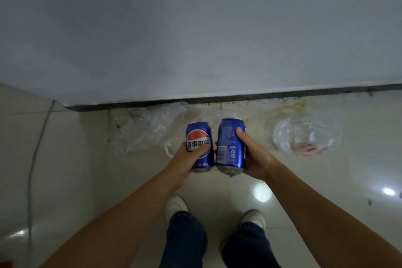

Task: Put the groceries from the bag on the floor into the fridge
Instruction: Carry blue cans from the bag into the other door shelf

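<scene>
A: Hands?
B: Both full. Left hand (187, 159) grips a blue cola can (199, 146), logo side up toward the camera, thumb across the label, fingers curled round under it. Right hand (252, 159) grips a second blue can (231, 143), barcode and small-print side showing, thumb (240, 132) lying along its side, other fingers hidden behind the can.

A: Cans touching?
B: Side by side, just about touching near the lower ends. Both held out in front at roughly the same height, tops pointing away from the person, bottoms toward the wrists.

A: Fridge?
B: Big pale grey-white front (195, 28) fills the upper half, closed as far as I can see, dark strip along its bottom edge. Cans are in front of it, low, above the floor.

A: Bag?
B: Clear plastic bag (143, 130) crumpled on the tile floor (76, 169) just behind the cans, against the base of the fridge. Contents, can't tell. A second clear plastic piece (306, 135) lies off to the right, something red showing at its lower edge, too blurred to name.

A: Anything else?
B: White shoes (176, 204) and dark trousers at the bottom, a thin cable (34, 159) running down the floor on the left, stains on the tiles by the fridge base.
</scene>
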`<state>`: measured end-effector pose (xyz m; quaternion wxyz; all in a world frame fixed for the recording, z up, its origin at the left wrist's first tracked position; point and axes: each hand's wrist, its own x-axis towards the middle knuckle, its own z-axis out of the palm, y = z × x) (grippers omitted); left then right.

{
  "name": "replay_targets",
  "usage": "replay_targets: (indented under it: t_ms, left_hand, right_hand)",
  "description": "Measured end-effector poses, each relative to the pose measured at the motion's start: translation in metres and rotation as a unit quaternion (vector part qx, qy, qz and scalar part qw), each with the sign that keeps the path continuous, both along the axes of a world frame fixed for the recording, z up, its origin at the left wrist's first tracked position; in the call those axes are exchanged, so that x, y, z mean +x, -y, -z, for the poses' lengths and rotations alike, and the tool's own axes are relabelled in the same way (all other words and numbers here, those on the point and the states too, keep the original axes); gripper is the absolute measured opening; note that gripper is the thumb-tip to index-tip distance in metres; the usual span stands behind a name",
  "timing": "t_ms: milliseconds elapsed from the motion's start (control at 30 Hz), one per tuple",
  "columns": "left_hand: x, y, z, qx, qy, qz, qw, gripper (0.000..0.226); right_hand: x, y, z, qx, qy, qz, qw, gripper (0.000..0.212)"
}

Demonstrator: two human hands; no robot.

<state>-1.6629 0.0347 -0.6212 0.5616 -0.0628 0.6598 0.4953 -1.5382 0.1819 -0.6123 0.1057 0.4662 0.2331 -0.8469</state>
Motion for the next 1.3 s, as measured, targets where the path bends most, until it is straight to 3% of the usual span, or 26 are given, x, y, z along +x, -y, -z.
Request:
replay_targets:
  t_ms: [133,333,467,533,667,867,933,1000,1100,1300]
  left_hand:
    - [0.009,-0.012,-0.118,0.016,-0.031,0.035,0.999,0.041]
    - [0.021,-0.06,-0.279,0.088,-0.097,0.152,0.98,0.022]
    - [0.042,-0.106,-0.353,0.147,-0.117,0.257,0.948,0.024]
    - [0.065,-0.13,-0.386,0.178,-0.12,0.3,0.929,0.035]
    - [0.139,-0.168,-0.441,0.248,-0.12,0.409,0.87,0.045]
    - [0.314,-0.169,-0.506,0.331,-0.088,0.548,0.763,0.048]
    - [0.377,-0.15,-0.522,0.354,-0.074,0.579,0.731,0.05]
    - [0.436,-0.124,-0.533,0.372,-0.074,0.605,0.7,0.053]
    - [0.522,-0.074,-0.543,0.402,-0.082,0.644,0.646,0.047]
    - [0.689,0.033,-0.534,0.423,-0.055,0.714,0.556,0.051]
  right_hand:
    - [0.028,-0.007,-0.112,0.032,-0.009,0.022,0.999,0.061]
    - [0.08,-0.031,-0.263,0.167,-0.003,0.11,0.98,0.028]
    - [0.133,-0.042,-0.343,0.279,0.003,0.192,0.941,0.039]
    - [0.166,-0.038,-0.382,0.328,0.017,0.242,0.913,0.043]
    - [0.249,-0.012,-0.448,0.414,0.048,0.343,0.842,0.042]
    - [0.403,0.074,-0.512,0.464,0.143,0.482,0.729,0.063]
    - [0.453,0.112,-0.527,0.475,0.169,0.523,0.688,0.062]
    - [0.497,0.153,-0.539,0.5,0.204,0.549,0.639,0.047]
    - [0.558,0.218,-0.55,0.534,0.26,0.573,0.564,0.052]
    - [0.679,0.346,-0.545,0.528,0.335,0.598,0.502,0.06]
